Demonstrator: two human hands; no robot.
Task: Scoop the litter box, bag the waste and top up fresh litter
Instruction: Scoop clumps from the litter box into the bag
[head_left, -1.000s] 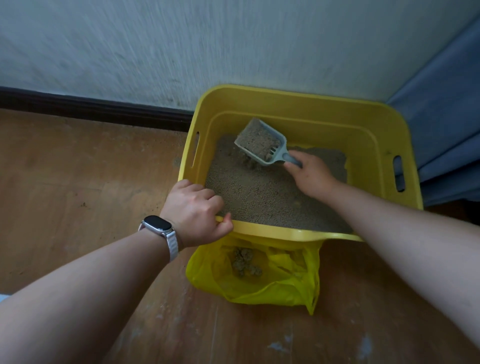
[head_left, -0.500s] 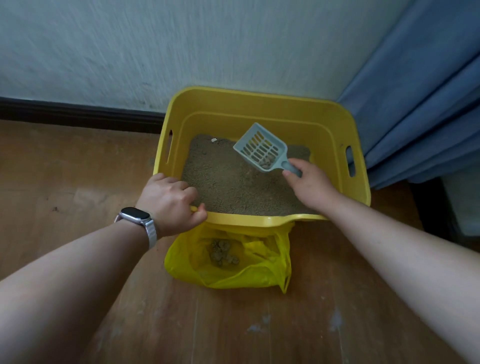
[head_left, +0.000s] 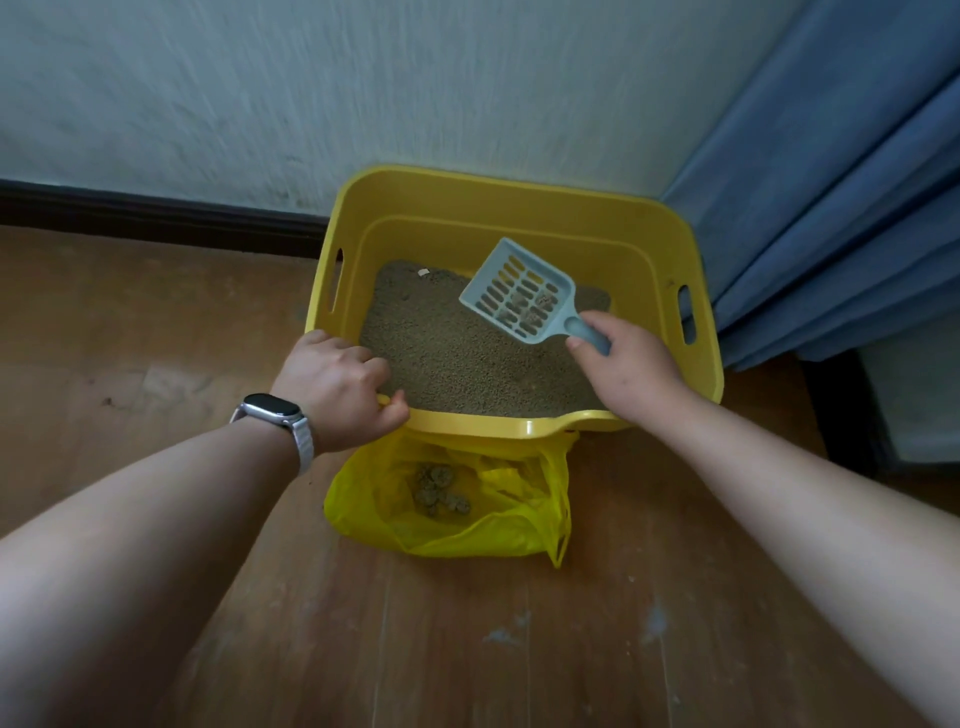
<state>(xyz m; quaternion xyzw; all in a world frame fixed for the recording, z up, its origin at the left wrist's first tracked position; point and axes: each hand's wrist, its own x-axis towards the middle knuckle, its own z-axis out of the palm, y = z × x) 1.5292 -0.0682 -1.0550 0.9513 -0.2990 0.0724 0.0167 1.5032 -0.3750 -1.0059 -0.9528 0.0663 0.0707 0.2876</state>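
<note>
I judge I'm mid-scoop, in the sifting part. My right hand (head_left: 628, 374) has its fingers curled round the handle of the scoop (head_left: 519, 291), which hangs above the litter (head_left: 457, 358) toward two o'clock from the middle of the box (head_left: 467, 234). Its slotted pan points away toward eleven o'clock. A few small clumps sit in the pan near the handle end, and most of the slots show clear, so the loose grains seem to have dropped through.

My left hand (head_left: 337, 387) grips the box's near rim at its seven o'clock corner. The fingers are hooked over the edge to the inside and the thumb is pinched against the rim, steadying the box.

The yellow bag (head_left: 467, 535) lies on the floor at the box's six o'clock, touching the near wall. Its mouth gapes upward, with a heap of clumps (head_left: 439, 491) already inside.

The next move, as I read it, is to bring the scoop back over the near rim toward six o'clock. It should stay level so nothing rolls off. Then it tips into the bag's mouth, which is slack and partly tucked under the rim, so aim matters. I see no fresh litter supply here.
</note>
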